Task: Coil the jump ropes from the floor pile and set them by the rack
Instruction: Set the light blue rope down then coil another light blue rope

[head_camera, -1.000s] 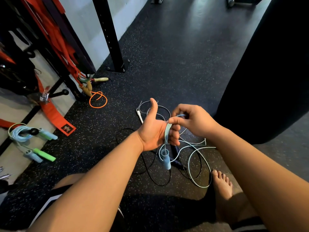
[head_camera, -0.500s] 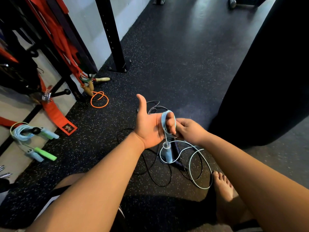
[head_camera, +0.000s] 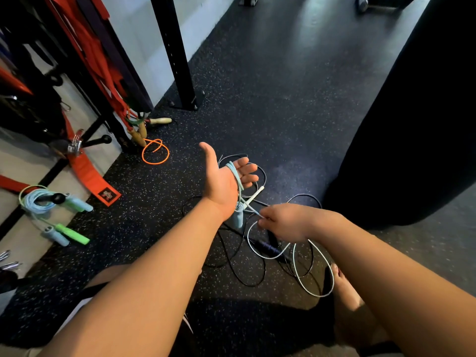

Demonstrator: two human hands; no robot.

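Note:
My left hand (head_camera: 226,180) is held palm up with fingers spread, and loops of a light blue jump rope (head_camera: 238,182) lie wound across its palm. One blue handle (head_camera: 238,216) of that rope hangs below the wrist. My right hand (head_camera: 284,222) pinches the same rope lower and to the right, the loose end trailing in loops on the floor (head_camera: 313,273). Under both hands lies a pile of tangled ropes: black cords (head_camera: 240,273), a dark handle (head_camera: 266,248) and a white handle (head_camera: 255,195).
A black rack post (head_camera: 177,55) is bolted to the floor behind. Coiled blue and green ropes (head_camera: 49,204) lie at the left by the rack, an orange rope (head_camera: 155,152) with wooden handles nearer the post. A black punching bag (head_camera: 412,119) stands on the right. My bare foot (head_camera: 345,287) is near the pile.
My right hand has dropped from beside the left fingers down and to the right, drawing the blue rope out. My left hand has opened its fingers, the loops now across the palm.

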